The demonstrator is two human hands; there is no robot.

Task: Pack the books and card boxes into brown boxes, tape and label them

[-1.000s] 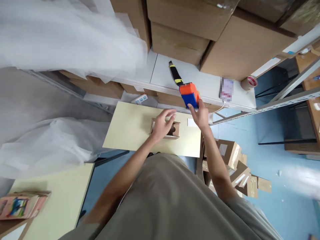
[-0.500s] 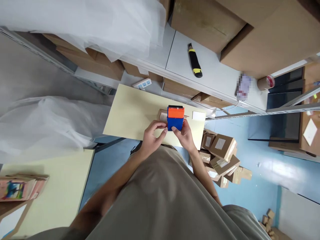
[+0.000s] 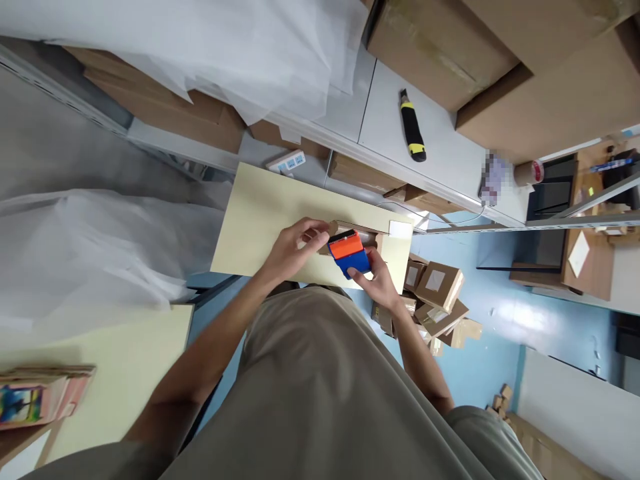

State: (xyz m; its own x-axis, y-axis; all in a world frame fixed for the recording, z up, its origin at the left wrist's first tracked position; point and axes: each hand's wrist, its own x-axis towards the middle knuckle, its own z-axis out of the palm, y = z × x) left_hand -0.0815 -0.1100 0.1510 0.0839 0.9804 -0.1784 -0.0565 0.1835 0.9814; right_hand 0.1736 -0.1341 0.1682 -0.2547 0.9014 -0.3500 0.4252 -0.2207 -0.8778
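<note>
My right hand (image 3: 381, 285) grips a small blue-and-orange block-shaped item (image 3: 349, 252) with a black strip along its upper edge, its thumb lying over the lower blue part. The item is tilted. My left hand (image 3: 295, 248) is just left of it, fingers bent and apart from the thumb, with no object visible between them. Those fingertips are close to the left end of an opened small cardboard box (image 3: 371, 237); whether they touch it I cannot tell. The box lies behind the item on a pale yellow tabletop (image 3: 260, 220), partly hidden by the item.
A black-and-yellow utility knife (image 3: 412, 127) lies on the grey shelf (image 3: 385, 100) above, near large cartons (image 3: 440, 50) and a tape roll (image 3: 528, 173). Below it are a white power strip (image 3: 286, 162) and a white label (image 3: 401, 229). Small boxes (image 3: 439, 287) are piled on the floor at right.
My left hand has come away from the blue-and-orange item and moved left and up. The item has tilted in my right hand, showing more of the box. The view has shifted slightly.
</note>
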